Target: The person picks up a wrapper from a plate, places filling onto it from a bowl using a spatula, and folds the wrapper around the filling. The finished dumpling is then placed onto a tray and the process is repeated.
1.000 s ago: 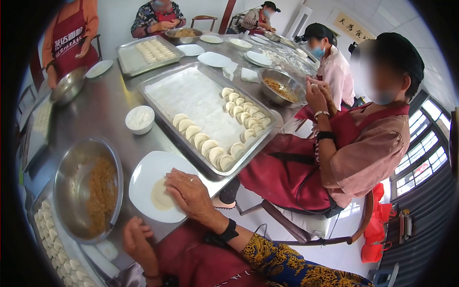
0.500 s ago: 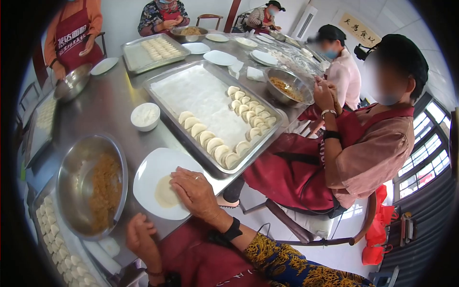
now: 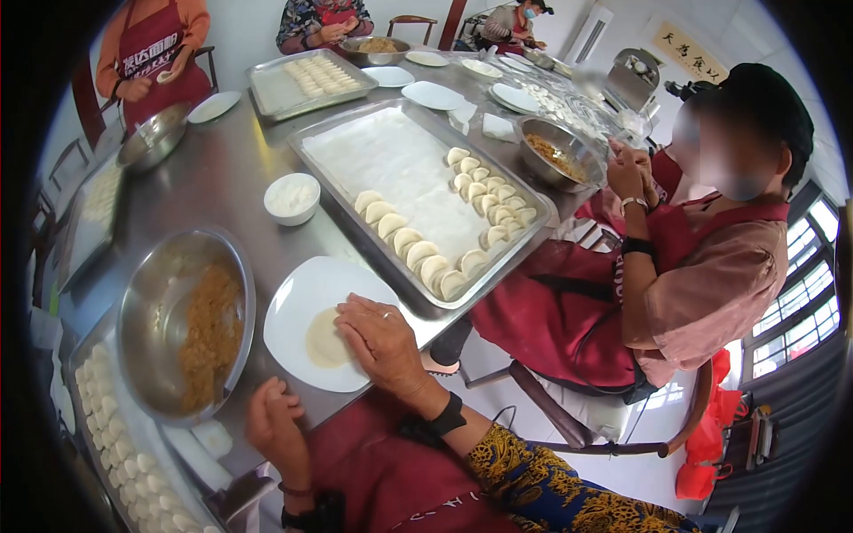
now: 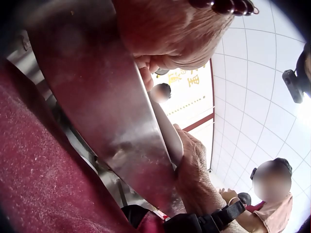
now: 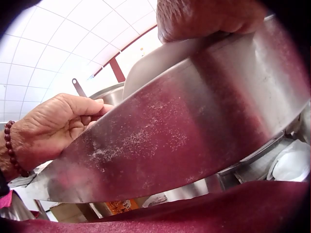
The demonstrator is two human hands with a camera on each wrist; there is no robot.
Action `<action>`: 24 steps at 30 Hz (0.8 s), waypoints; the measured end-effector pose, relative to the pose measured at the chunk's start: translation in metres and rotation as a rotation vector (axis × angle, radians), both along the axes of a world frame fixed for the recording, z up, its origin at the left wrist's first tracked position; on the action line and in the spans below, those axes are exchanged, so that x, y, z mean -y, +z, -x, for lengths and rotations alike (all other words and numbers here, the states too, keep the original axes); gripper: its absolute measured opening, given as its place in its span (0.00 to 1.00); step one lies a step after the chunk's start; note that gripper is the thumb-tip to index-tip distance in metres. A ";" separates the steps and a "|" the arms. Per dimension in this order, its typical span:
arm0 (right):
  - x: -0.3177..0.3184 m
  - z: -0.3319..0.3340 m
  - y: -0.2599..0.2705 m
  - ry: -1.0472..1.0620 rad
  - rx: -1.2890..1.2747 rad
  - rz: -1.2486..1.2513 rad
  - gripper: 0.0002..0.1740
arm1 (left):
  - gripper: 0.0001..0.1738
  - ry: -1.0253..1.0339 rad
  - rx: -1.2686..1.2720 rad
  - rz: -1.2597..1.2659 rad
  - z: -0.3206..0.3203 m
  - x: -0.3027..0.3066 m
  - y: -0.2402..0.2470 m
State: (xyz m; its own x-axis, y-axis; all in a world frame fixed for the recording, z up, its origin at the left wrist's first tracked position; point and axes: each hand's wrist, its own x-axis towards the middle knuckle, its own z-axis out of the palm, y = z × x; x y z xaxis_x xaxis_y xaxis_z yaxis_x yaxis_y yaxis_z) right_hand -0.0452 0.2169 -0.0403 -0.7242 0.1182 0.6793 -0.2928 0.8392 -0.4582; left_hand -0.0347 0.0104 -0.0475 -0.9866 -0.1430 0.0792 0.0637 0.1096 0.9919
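Note:
A flat round dough wrapper (image 3: 328, 338) lies on a white square plate (image 3: 298, 289) near the table edge. My right hand (image 3: 384, 345) rests over the plate's right side, fingertips at the wrapper's edge. My left hand (image 3: 277, 428) is at the table edge left of the plate, fingers loosely bent with nothing in them. A steel bowl of orange-brown filling (image 3: 213, 333) stands left of the plate. The right wrist view shows the left hand (image 5: 56, 124) by the table rim (image 5: 146, 141); in the left wrist view the right hand (image 4: 193, 167) is at the plate (image 4: 169, 138).
A metal tray (image 3: 333, 200) with rows of dumplings lies beyond the plate, beside a bowl of white powder (image 3: 291, 197). More dumplings (image 3: 115, 426) fill a tray at lower left. A person (image 3: 702, 293) sits close on the right; others are around the table.
The head view has shifted, so the table appears farther right and higher. Both hands keep nearly the same places by the plate. The person in orange has raised a hand from the bowl.

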 end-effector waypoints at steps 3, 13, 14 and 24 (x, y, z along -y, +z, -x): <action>-0.002 0.001 -0.002 0.001 -0.012 -0.003 0.06 | 0.14 0.021 0.015 -0.008 0.000 -0.001 -0.001; -0.006 0.000 -0.006 0.058 0.116 0.267 0.08 | 0.10 -0.001 0.009 -0.021 0.000 -0.004 0.001; -0.008 0.000 -0.005 0.066 0.129 0.265 0.09 | 0.10 0.002 0.005 -0.014 0.000 -0.004 0.004; -0.008 -0.007 0.015 0.138 0.269 0.082 0.18 | 0.09 0.013 -0.101 0.005 0.001 -0.007 0.001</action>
State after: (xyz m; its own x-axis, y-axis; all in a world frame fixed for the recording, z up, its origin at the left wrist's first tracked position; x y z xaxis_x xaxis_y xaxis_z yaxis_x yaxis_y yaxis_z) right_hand -0.0384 0.2253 -0.0257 -0.8899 0.0524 0.4532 -0.2606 0.7570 -0.5992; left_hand -0.0358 0.0173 -0.0466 -0.9716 -0.1551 0.1787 0.1618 0.1158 0.9800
